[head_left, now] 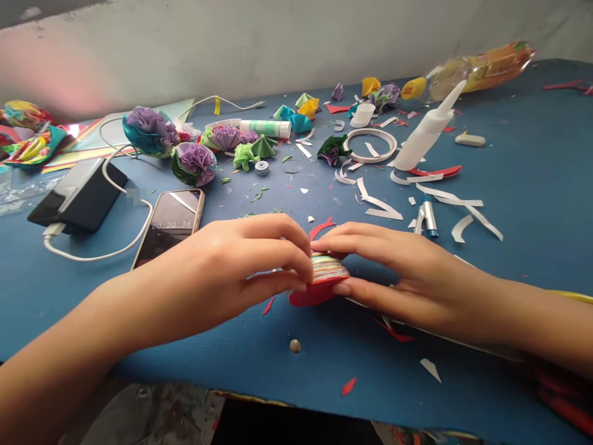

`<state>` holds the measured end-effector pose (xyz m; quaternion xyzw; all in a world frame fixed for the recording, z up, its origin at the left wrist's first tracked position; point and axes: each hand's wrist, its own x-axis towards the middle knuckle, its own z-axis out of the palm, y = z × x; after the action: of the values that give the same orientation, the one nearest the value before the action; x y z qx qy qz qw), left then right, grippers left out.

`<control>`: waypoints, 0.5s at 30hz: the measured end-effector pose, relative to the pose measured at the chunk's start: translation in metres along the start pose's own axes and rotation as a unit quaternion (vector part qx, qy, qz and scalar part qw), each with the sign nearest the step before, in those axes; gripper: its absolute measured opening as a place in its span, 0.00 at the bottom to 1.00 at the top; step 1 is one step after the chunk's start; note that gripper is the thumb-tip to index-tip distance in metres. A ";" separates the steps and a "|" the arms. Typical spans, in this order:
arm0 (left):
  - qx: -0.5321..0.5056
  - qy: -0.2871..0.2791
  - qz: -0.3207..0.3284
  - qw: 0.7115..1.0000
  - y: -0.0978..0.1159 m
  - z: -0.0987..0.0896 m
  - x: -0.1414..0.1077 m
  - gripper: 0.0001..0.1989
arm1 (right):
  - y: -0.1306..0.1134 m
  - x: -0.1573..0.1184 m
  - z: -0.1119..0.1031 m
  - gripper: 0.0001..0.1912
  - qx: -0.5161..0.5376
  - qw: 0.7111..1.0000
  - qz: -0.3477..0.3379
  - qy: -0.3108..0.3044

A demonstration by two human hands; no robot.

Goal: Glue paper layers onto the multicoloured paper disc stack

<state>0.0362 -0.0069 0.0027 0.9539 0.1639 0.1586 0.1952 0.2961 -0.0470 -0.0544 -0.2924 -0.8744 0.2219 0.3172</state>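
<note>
Between my two hands is a thick stack of coloured paper (330, 267), with many pale striped layers along its edge and a red sheet on its near face. My left hand (259, 259) pinches the stack's left end between thumb and fingers. On the other side my right hand (393, 266) grips its right end, thumb at the lower red edge and fingers over the top. The stack is just above or on the blue table; which of these I cannot tell. Red paper scraps (323, 228) lie close behind it.
Behind my hands are a tape roll (371, 159), a white squeeze bottle (419, 142), a glue stick (266, 128) and folded paper flowers (193, 163). A phone (169, 222) and black box (81, 194) with a cable lie left. A drink bottle (486, 71) lies back right. Paper strips (380, 204) are scattered.
</note>
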 end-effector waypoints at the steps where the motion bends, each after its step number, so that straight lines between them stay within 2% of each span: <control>1: 0.004 -0.005 0.004 1.000 -0.001 0.000 0.000 0.04 | -0.001 -0.001 -0.001 0.14 -0.005 1.000 0.001 -0.002; 8: 0.090 -0.011 0.022 0.996 0.002 0.012 0.000 0.07 | 0.001 -0.003 -0.004 0.12 -0.026 1.000 -0.008 -0.003; 15: 0.131 0.024 0.064 0.989 0.004 0.029 0.005 0.13 | 0.002 -0.005 -0.003 0.14 -0.039 0.999 0.006 -0.008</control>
<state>0.0525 -0.0178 -0.0199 0.9756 0.1263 0.1709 0.0544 0.3020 -0.0485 -0.0555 -0.3079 -0.8834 0.1916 0.2967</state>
